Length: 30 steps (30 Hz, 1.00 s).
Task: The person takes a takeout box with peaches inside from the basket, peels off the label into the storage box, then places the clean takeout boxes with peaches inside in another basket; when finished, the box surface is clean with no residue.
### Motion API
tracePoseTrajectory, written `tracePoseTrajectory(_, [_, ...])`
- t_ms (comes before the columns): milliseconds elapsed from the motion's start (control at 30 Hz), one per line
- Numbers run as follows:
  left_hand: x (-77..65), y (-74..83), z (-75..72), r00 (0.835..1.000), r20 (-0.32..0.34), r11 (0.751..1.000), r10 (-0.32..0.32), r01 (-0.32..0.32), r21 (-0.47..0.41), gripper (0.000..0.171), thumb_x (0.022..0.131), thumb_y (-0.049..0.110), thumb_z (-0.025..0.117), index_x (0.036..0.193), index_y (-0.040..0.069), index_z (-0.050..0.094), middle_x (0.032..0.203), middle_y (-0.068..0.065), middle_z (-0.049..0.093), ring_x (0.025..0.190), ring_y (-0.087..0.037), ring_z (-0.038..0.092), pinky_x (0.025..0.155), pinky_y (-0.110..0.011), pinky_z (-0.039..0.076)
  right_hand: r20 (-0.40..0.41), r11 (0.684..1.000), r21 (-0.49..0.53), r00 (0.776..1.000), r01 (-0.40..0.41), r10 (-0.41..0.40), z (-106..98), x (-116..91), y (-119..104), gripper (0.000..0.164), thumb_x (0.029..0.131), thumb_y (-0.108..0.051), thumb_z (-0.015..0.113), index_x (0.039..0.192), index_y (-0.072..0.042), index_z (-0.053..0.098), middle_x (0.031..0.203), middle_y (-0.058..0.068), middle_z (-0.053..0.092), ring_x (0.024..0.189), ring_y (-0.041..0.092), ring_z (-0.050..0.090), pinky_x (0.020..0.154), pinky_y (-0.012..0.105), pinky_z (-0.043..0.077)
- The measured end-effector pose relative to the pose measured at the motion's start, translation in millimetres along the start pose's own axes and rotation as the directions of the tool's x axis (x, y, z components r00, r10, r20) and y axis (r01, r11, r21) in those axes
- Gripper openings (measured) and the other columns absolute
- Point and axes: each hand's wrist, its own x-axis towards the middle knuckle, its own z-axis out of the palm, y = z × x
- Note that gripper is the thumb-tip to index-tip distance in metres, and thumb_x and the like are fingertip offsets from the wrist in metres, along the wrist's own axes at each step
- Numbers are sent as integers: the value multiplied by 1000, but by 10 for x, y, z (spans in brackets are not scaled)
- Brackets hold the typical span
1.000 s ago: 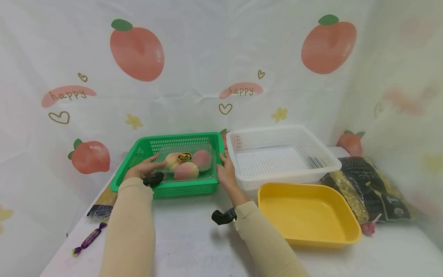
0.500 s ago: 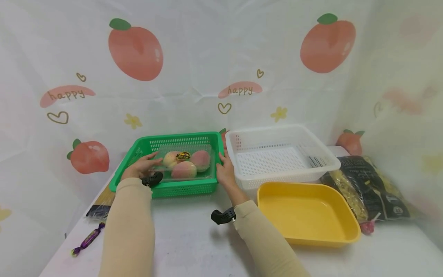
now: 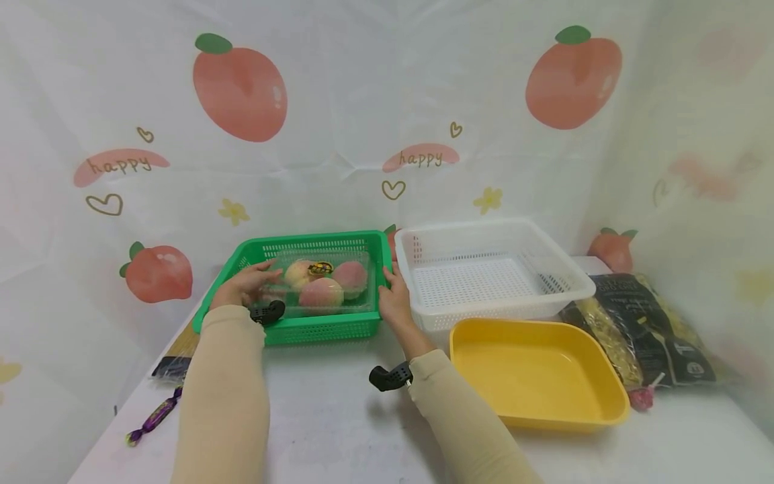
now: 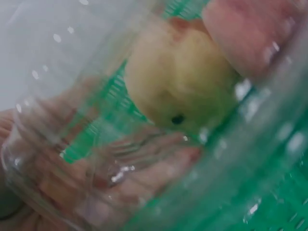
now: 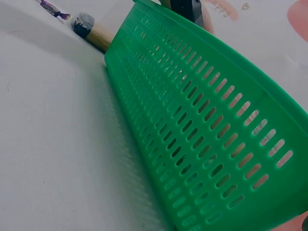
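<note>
Left wrist view blurs peaches (image 4: 180, 77) behind clear plastic (image 4: 294, 143).

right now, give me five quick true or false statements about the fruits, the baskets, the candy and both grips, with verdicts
1. Three fruits show inside the clear container. True.
2. The white basket stands to the right of the green basket. True.
3. The left grip holds the white basket's rim. False: it is at the clear container's left end.
4. The right grip is at the green basket's right side. True.
5. The purple candy lies in the yellow tray. False: it lies on the table.
</note>
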Motion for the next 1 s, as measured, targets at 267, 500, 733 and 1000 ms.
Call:
tracePoseTrajectory(267, [-64, 94, 8, 1000, -20, 996, 3, -5, -84, 65, 102, 25, 32, 147, 22, -15, 153, -29, 1, 132, -48, 29, 93, -38, 52, 6, 1000, 1, 1000, -9, 9, -8, -16, -25, 49, 92, 2, 39, 140, 4, 34, 156, 11, 17, 144, 28, 14, 117, 43, 21])
tracePoseTrajectory(500, [-94, 139, -25, 999, -30, 992, 22, -25, -127, 65, 102, 26, 31, 147, 22, -16, 153, -27, 1, 134, -46, 25, 89, -34, 54, 1, 1000, -12, 1000, -8, 8, -4, -10, -17, 48, 93, 1, 39, 141, 4, 34, 156, 11, 17, 144, 28, 14, 116, 43, 21])
tracePoseTrajectory(733, [-204, 200, -42, 998, -48, 992, 51, -57, -117, 66, 102, 26, 33, 147, 23, -15, 154, -26, 2, 130, -42, 35, 85, -31, 55, 14, 1000, -14, 1000, -19, 19, 11, -15, 2, 49, 93, 1, 39, 141, 2, 34, 156, 11, 17, 144, 29, 13, 116, 45, 21])
tracePoseTrajectory(1000, [-355, 344, -79, 990, -96, 985, 98, -111, -129, 69, 101, 29, 36, 149, 21, -13, 153, -27, 5, 88, -11, 68, 79, -28, 57, -8, 1000, -15, 1000, -4, 4, 2, -4, 2, 48, 92, 2, 40, 140, 4, 35, 155, 12, 19, 144, 29, 15, 116, 45, 22])
